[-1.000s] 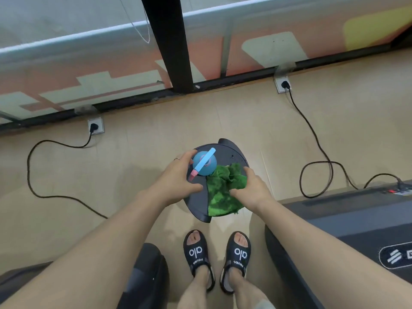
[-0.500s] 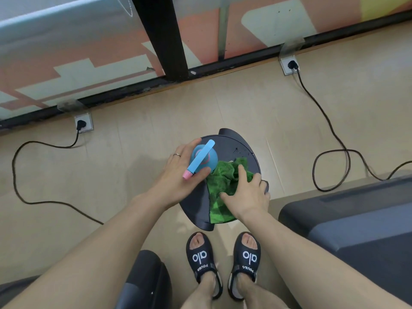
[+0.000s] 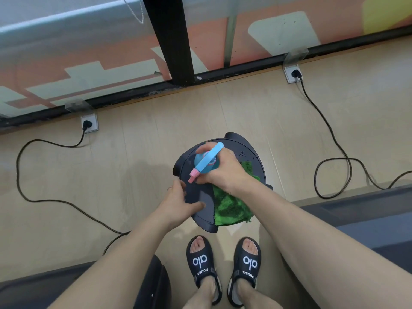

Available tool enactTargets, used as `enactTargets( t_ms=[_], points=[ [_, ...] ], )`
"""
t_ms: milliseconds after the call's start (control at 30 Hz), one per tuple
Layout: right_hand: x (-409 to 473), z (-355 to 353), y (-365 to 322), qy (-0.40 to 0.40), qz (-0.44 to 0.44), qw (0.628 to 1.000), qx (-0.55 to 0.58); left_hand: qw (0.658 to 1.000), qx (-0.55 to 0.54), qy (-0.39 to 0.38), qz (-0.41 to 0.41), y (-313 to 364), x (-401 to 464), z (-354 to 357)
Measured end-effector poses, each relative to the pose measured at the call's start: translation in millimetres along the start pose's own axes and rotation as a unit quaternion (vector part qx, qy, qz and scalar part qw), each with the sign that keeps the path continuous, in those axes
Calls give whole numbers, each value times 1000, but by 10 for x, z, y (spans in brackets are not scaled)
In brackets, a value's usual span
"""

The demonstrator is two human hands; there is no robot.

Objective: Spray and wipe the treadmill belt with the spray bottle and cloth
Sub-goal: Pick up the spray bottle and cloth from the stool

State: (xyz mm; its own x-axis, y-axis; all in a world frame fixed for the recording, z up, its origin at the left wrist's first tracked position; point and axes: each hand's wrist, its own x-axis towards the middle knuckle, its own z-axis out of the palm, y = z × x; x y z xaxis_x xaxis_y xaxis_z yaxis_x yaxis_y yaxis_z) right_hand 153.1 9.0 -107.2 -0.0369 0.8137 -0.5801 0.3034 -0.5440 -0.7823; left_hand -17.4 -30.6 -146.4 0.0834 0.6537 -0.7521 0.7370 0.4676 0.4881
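Observation:
A blue spray bottle [image 3: 206, 162] with a pink nozzle stands on a round dark stool top [image 3: 198, 197] in front of me. My right hand [image 3: 225, 172] is wrapped around the bottle. A green cloth [image 3: 230, 208] lies on the right side of the stool top, partly under my right wrist. My left hand [image 3: 178, 201] rests on the stool's left edge with fingers apart, holding nothing. The treadmill [image 3: 365, 221], dark grey, sits at the right; its belt is mostly out of view.
Two black power cords [image 3: 330, 139] run from floor sockets [image 3: 89, 124] by the window frame across the wooden floor. Another dark machine edge [image 3: 153, 284] is at the bottom left. My feet in black sandals [image 3: 202, 266] stand below the stool.
My left hand let go of the spray bottle and dropped to the stool's edge. My right hand left the green cloth and closed around the bottle.

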Motion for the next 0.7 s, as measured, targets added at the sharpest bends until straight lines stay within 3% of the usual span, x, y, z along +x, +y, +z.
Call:
enactTargets(
  t_ms=[100, 200, 333, 467, 567, 700],
  points=[
    [23, -38, -32, 35, -20, 999, 23, 998, -47, -29, -14, 64, 48, 153],
    [98, -66, -72, 125, 0, 990, 65, 995, -96, -7, -24, 178, 129, 367],
    [179, -203, -39, 282, 48, 938, 198, 997, -62, 41, -14, 371, 262, 627],
    [124, -507, 56, 378, 40, 901, 208, 994, -5, 98, -44, 528, 387, 789],
    [42, -766, 178, 413, 44, 893, 177, 994, -12, 91, -63, 576, 441, 819],
    [-179, -963, 333, 402, 55, 907, 110, 989, -139, 17, -39, 694, 297, 766]
  ],
)
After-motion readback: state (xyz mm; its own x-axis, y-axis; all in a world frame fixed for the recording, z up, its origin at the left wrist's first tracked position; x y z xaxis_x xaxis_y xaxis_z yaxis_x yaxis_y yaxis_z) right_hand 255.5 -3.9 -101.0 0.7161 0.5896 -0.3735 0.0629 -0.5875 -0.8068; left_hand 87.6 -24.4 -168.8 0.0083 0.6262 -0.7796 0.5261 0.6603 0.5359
